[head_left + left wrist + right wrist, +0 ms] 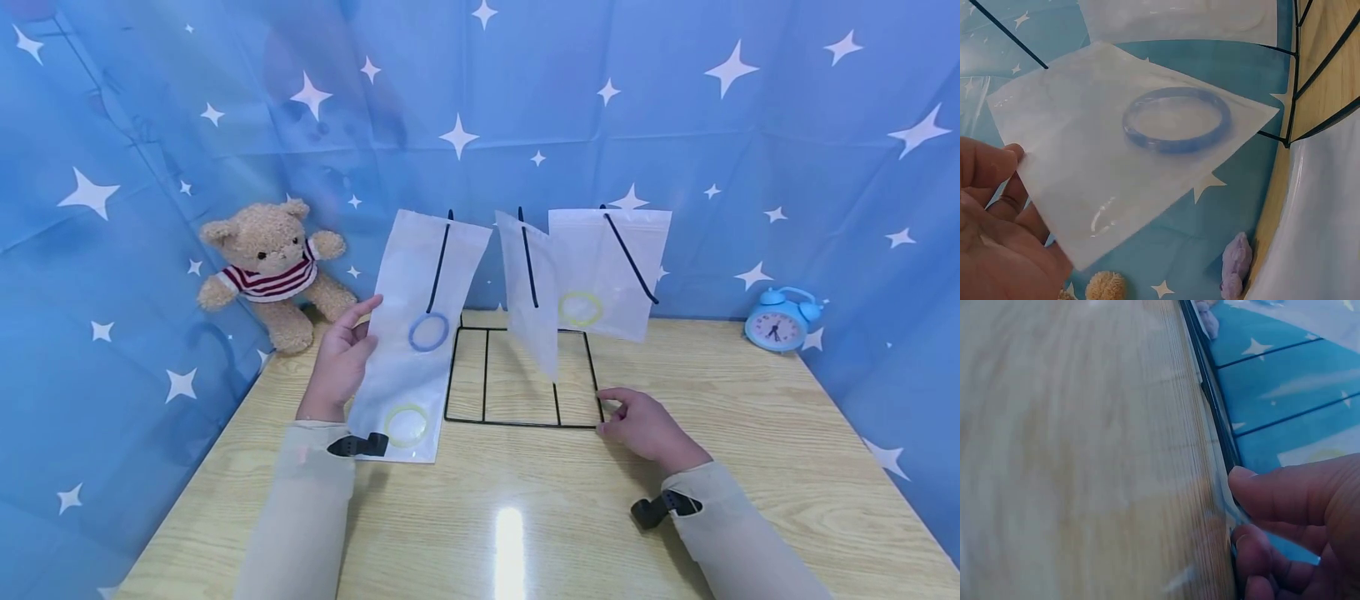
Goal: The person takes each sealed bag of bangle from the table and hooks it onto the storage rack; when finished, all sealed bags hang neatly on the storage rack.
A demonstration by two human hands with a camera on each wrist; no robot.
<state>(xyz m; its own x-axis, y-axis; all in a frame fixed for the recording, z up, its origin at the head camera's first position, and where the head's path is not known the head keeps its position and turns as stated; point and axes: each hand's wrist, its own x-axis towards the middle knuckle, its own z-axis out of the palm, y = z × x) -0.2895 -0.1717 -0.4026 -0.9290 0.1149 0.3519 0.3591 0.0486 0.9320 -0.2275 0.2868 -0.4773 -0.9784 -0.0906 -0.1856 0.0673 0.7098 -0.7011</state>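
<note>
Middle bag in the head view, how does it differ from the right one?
The middle bag is turned sideways and looks narrow; the right bag faces forward. The right bag shows a yellow ring; the middle bag shows none. Both are white and hang on black rods.

White plastic bags (pixel 397 275) are showing a blue ring (pixel 412 333) and seemingly yellow-green rings (pixel 581 324); the wire rack (pixel 525 426) is showing black.
</note>
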